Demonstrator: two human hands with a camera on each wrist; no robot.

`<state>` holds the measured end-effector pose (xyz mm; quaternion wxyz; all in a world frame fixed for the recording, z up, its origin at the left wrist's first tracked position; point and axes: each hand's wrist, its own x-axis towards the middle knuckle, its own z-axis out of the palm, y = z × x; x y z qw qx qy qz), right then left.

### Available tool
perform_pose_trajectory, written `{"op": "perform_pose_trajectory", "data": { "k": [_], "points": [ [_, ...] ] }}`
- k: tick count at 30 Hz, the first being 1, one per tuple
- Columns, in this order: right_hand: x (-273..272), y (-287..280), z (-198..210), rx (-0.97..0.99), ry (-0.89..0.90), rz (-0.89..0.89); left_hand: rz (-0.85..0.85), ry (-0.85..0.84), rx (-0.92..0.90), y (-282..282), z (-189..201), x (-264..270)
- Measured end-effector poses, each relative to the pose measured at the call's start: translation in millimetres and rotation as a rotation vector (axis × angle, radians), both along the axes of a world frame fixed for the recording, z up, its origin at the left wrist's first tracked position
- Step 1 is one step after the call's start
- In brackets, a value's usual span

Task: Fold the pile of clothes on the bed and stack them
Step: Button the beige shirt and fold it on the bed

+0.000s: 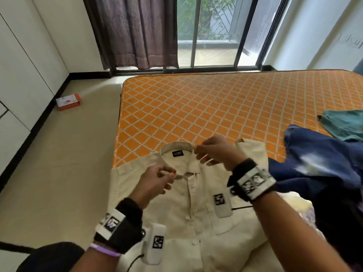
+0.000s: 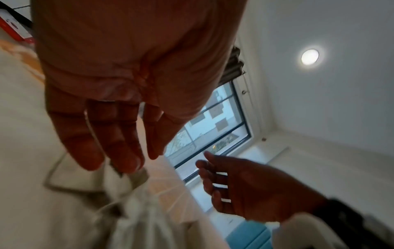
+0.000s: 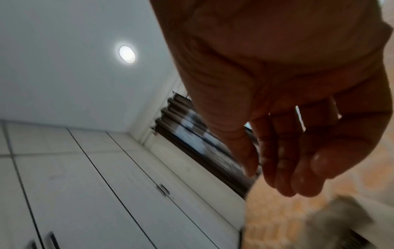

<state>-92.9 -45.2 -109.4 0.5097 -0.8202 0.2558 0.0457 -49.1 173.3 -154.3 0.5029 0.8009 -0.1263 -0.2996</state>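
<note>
A cream button-up shirt (image 1: 196, 216) lies front up near the front edge of the bed, its collar (image 1: 176, 149) pointing away from me. My left hand (image 1: 157, 179) hovers at the collar's near left point with its fingers loosely bent. My right hand (image 1: 214, 154) is at the collar's right side, fingers relaxed. In the left wrist view the left hand's fingers (image 2: 119, 134) hang over the blurred collar (image 2: 89, 178) with nothing held, and the right hand (image 2: 245, 185) is spread. In the right wrist view the right hand (image 3: 287, 151) holds nothing.
The bed (image 1: 216, 107) has an orange lattice sheet, bare beyond the shirt. A heap of dark blue denim (image 1: 318, 163) and a teal garment (image 1: 345, 124) lies at the right. An orange box (image 1: 68, 102) sits on the floor by the white wardrobe (image 1: 19, 75).
</note>
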Motion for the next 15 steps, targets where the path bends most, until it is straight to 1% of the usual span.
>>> {"op": "perform_pose_trajectory", "data": {
  "k": [1,3,4,5,7,10,13,15],
  "points": [
    [8,4,-24,-0.054,0.047,-0.016,-0.026,-0.093,0.074,-4,-13,4],
    [14,9,-63,-0.197,0.089,-0.036,-0.143,-0.350,0.290,-9,-30,14],
    [15,10,-78,-0.244,0.086,-0.030,-0.200,-0.455,0.365,-12,-36,21],
    [15,9,-90,-0.267,0.075,0.002,-0.245,-0.517,0.403,-15,-40,29],
    [18,8,-103,-0.318,0.063,0.126,-0.306,-0.554,0.410,-23,-47,48],
    [29,8,-111,-0.409,0.098,0.306,-0.423,-0.553,0.431,-36,-55,65],
    [38,6,-116,-0.458,0.147,0.382,-0.534,-0.649,0.537,-52,-60,64],
    [40,4,-117,-0.490,0.149,0.376,-0.521,-0.727,0.576,-62,-63,63]
  ]
}}
